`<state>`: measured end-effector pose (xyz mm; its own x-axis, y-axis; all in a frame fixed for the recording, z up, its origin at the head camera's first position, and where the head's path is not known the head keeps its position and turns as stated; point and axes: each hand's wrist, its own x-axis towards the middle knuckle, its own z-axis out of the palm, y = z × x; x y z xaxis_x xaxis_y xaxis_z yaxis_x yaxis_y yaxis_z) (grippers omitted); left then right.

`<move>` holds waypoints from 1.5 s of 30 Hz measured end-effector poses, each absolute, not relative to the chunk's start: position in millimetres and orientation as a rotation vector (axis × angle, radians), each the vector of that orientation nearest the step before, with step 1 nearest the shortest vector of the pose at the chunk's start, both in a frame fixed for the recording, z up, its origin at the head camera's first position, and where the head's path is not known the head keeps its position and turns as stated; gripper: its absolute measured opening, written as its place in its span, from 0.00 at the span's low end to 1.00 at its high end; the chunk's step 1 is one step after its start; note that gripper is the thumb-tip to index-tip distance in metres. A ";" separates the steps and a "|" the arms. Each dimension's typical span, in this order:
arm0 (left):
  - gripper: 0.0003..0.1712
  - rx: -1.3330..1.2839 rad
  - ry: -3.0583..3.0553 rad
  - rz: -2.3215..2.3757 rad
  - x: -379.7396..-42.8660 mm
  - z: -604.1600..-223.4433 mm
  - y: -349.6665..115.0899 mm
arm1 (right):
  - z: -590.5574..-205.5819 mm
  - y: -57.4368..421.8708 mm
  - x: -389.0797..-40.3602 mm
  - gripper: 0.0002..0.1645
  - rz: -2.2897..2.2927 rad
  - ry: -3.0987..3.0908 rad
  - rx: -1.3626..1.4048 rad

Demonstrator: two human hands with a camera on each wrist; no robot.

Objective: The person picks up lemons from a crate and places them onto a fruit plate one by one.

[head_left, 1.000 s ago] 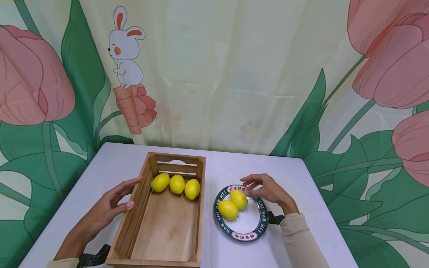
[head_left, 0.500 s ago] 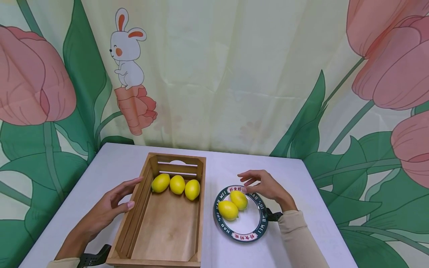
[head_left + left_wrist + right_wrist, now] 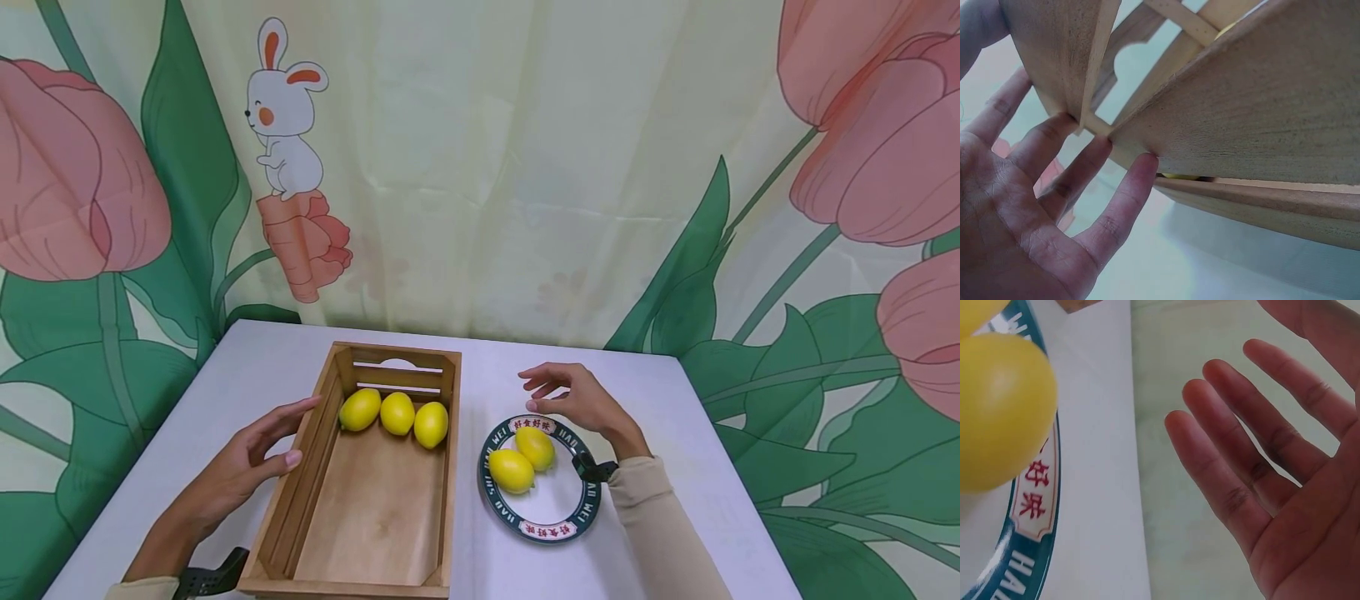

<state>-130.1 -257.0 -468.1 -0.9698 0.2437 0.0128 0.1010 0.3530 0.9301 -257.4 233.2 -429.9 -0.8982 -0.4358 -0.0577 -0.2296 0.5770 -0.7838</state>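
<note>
Three yellow lemons [image 3: 397, 413] lie in a row at the far end of a slatted wooden crate [image 3: 375, 517]. My left hand [image 3: 243, 458] touches the crate's left side; in the left wrist view its straight fingertips [image 3: 1146, 164] press against the slats. Right of the crate, two more lemons [image 3: 512, 472] rest side by side on a round plate [image 3: 545, 530] with a dark green lettered rim. Above the plate's far edge hovers my right hand [image 3: 577, 398], holding nothing. The right wrist view shows that hand [image 3: 1272, 444] with fingers extended, apart from the nearby lemon [image 3: 1007, 412].
Crate and plate stand on a white-covered table [image 3: 675, 500]. Behind the table hangs a pale curtain [image 3: 525, 167] printed with tulips and a rabbit. Black bands [image 3: 213, 575] circle both wrists.
My right hand has lifted and moved away from the lemons, toward the plate's far side and slightly left. The left hand, the crate and all the lemons keep their places.
</note>
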 end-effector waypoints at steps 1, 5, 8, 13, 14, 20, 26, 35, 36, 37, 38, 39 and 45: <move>0.35 0.320 2.475 1.688 -129.9 -468.0 -257.1 | -428.9 231.3 -258.2 0.28 -1.229 2.569 -0.564; 0.35 0.325 2.467 1.694 -129.4 -467.6 -257.9 | -424.6 223.7 -260.5 0.27 -1.251 2.570 -0.590; 0.35 0.325 2.463 1.697 -129.6 -467.2 -258.3 | -421.8 218.2 -261.8 0.26 -1.262 2.567 -0.591; 0.35 0.333 2.462 1.700 -130.0 -467.6 -258.2 | -418.1 210.3 -262.9 0.26 -1.276 2.575 -0.612; 0.34 0.331 2.463 1.700 -130.0 -467.8 -258.2 | -417.4 208.9 -263.1 0.26 -1.278 2.574 -0.614; 0.35 0.324 2.454 1.701 -130.1 -468.9 -258.3 | -412.9 201.2 -263.7 0.25 -1.278 2.572 -0.632; 0.35 0.315 2.450 1.704 -129.8 -469.2 -258.4 | -409.8 195.8 -264.7 0.25 -1.291 2.571 -0.656; 0.35 0.301 2.457 1.696 -130.3 -468.9 -257.9 | -406.0 189.4 -267.3 0.25 -1.295 2.567 -0.703; 0.35 0.298 2.459 1.694 -130.4 -468.8 -257.8 | -405.3 188.4 -267.6 0.25 -1.299 2.564 -0.709; 0.35 0.299 2.456 1.697 -130.5 -468.7 -257.8 | -404.5 187.6 -267.7 0.25 -1.303 2.562 -0.713; 0.35 0.300 2.455 1.698 -130.6 -468.7 -257.8 | -403.9 186.8 -267.9 0.25 -1.305 2.560 -0.719; 0.35 0.296 2.456 1.695 -130.7 -468.6 -257.7 | -403.3 185.9 -268.1 0.25 -1.306 2.557 -0.726; 0.35 0.291 2.459 1.692 -130.4 -468.8 -257.4 | -399.6 180.1 -268.2 0.25 -1.326 2.526 -0.764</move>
